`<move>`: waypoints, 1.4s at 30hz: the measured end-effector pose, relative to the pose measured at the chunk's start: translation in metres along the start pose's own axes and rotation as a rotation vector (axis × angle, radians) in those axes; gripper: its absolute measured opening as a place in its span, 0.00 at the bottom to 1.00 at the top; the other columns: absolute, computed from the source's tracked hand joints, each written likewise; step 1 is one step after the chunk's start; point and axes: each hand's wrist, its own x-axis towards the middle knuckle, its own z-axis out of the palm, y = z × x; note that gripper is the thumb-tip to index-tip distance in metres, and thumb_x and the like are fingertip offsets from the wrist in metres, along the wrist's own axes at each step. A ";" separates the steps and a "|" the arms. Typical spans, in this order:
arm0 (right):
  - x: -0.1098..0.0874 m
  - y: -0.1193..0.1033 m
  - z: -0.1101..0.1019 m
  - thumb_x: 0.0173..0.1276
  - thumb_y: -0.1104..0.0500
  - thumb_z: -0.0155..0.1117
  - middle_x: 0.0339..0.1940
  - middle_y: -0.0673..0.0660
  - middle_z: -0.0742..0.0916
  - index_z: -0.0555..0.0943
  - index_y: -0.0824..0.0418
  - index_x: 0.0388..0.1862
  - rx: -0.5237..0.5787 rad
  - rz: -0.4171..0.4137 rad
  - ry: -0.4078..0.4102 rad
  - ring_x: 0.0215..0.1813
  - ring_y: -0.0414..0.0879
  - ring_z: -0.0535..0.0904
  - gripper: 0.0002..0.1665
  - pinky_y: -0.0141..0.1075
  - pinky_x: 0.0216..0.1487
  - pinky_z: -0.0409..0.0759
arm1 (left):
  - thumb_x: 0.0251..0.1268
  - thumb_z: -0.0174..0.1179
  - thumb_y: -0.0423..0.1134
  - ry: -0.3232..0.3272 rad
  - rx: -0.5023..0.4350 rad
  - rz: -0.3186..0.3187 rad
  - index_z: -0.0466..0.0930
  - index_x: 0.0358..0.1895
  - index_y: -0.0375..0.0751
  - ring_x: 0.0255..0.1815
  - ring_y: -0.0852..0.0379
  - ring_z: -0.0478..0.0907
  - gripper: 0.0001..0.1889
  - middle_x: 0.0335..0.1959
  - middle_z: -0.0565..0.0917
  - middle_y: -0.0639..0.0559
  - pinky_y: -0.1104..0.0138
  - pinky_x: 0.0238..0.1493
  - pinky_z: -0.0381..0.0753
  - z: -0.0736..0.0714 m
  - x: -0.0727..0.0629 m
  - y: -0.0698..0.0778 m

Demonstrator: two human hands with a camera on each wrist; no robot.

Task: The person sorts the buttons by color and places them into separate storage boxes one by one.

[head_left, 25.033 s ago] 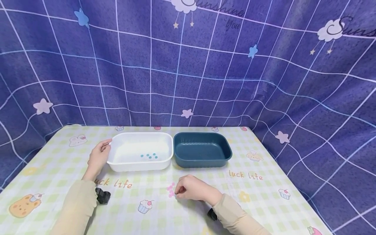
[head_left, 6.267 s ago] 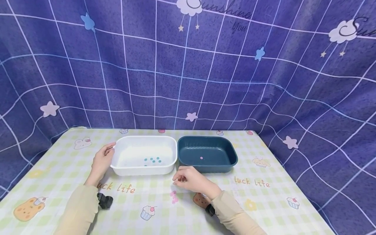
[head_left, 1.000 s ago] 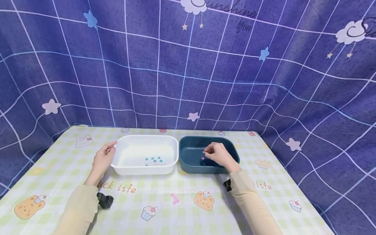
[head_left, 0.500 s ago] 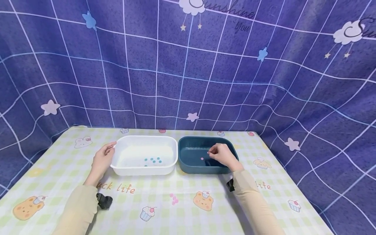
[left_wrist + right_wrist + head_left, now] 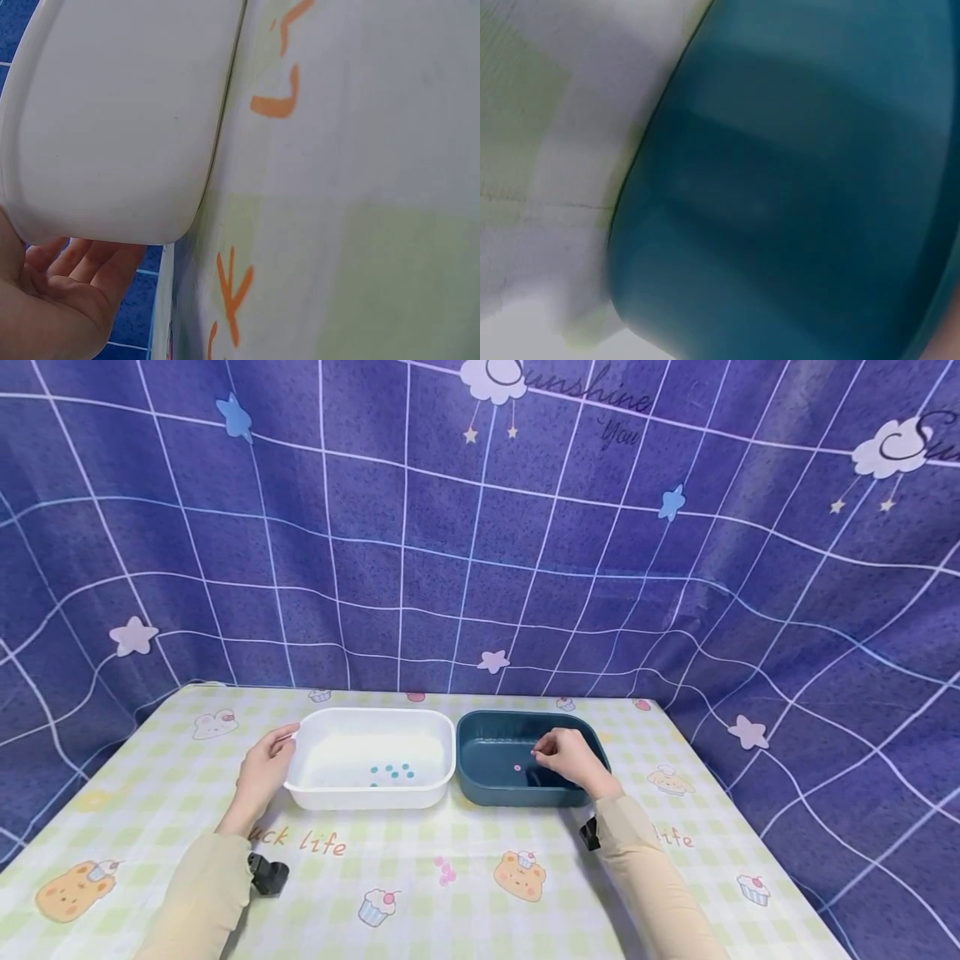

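Note:
My left hand (image 5: 264, 767) rests against the left end of a white plastic tub (image 5: 367, 797), its fingers touching the rim and end wall. In the left wrist view the fingers (image 5: 90, 266) lie loosely bent beside the tub's end. My right hand (image 5: 572, 758) is over a dark teal tub (image 5: 495, 792), thumb and forefinger pinching a small round pink piece (image 5: 534, 752). Another pink piece (image 5: 517, 768) lies on that tub's floor. Several small teal discs (image 5: 395, 774) lie in the white tub. The right wrist view shows mostly the teal tub's outer wall (image 5: 780, 187).
Several pink pieces (image 5: 445, 870) lie clustered on the checked tablecloth (image 5: 315, 902) in front of the tubs. Both tubs stand side by side, nearly touching. A blue gridded curtain (image 5: 375, 568) hangs behind the table.
From near the pink cluster 6.3 seconds ago, my right hand has come over the teal tub, then drifted slightly right. One pink piece appeared inside since 25 seconds ago. My left hand stays put.

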 end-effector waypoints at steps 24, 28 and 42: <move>-0.007 0.001 0.000 0.58 0.62 0.67 0.27 0.52 0.83 0.85 0.62 0.30 0.005 0.004 0.011 0.27 0.37 0.75 0.03 0.29 0.30 0.76 | 0.73 0.37 0.44 0.002 0.006 -0.011 0.60 0.70 0.43 0.68 0.35 0.63 0.25 0.66 0.67 0.35 0.40 0.65 0.54 0.001 -0.002 0.001; -0.008 -0.002 0.000 0.58 0.63 0.67 0.27 0.51 0.83 0.85 0.61 0.30 0.007 -0.017 0.014 0.27 0.37 0.76 0.02 0.29 0.30 0.76 | 0.74 0.37 0.44 0.000 0.006 -0.017 0.59 0.70 0.44 0.68 0.35 0.62 0.25 0.67 0.67 0.36 0.41 0.66 0.55 0.000 -0.002 0.000; -0.007 -0.023 0.002 0.60 0.62 0.66 0.27 0.50 0.82 0.84 0.60 0.33 0.032 -0.129 -0.004 0.26 0.35 0.74 0.04 0.27 0.29 0.74 | 0.74 0.37 0.46 0.014 0.018 -0.044 0.60 0.70 0.46 0.67 0.36 0.63 0.24 0.67 0.68 0.38 0.36 0.65 0.42 0.003 0.000 0.004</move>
